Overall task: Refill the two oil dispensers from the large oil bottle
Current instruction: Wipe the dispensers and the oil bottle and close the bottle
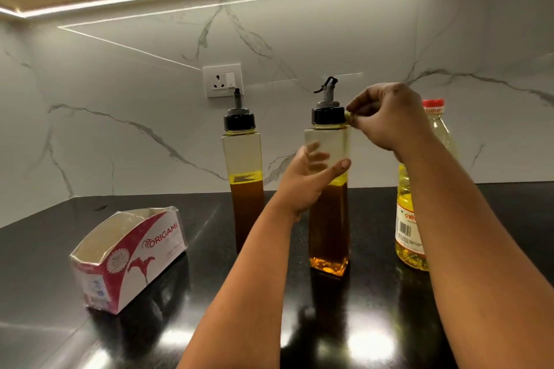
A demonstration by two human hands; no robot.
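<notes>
Refill status: both dispensers capped, no oil poured yet

Dispenser, near [329, 189]: upright on the black counter [209, 293], dark oil to roughly mid-height, black cap [328, 115] and pour spout in place. Left hand [311, 180] curls around its body from the left, thumb across the front. Right hand [386, 117] has its fingertips drawn together at the cap's right edge; they seem to pinch a small yellowish part there, though whether the cap itself is gripped cannot be told.

Dispenser, far [243, 177]: just to the left and farther back, upright, capped, filled to a similar level, untouched.

Large oil bottle [419, 195]: stands to the right, partly hidden by the right forearm, red cap on, pale yellow oil inside.

Judgement: opening of the first dispenser appears to be the step in hand. Left to do: uncap both dispensers and the bottle, pour into each, recap.

Other: tissue box [129, 257] at left on the counter.
</notes>
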